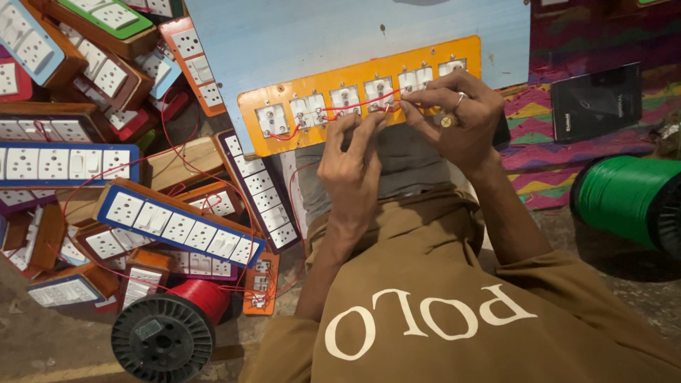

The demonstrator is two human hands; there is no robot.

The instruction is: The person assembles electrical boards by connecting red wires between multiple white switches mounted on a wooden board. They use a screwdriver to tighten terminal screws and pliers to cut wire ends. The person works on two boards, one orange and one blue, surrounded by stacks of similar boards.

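Floor-side orange switch panel (358, 92) under hands (404, 135)

Two hands (351, 167) (454, 117), one orange panel (284, 96), two wire spools (167, 333) (624, 198), one black box (596, 103).

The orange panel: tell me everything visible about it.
The orange panel is a long flat board with rounded corners, looking like painted wood, lying slightly tilted on a pale blue board. A row of white switch and socket backs sits in it, linked by thin red wire looping from one to the next. Both hands work at its lower edge: the left hand near the middle, the right hand, wearing a ring, over the right units.
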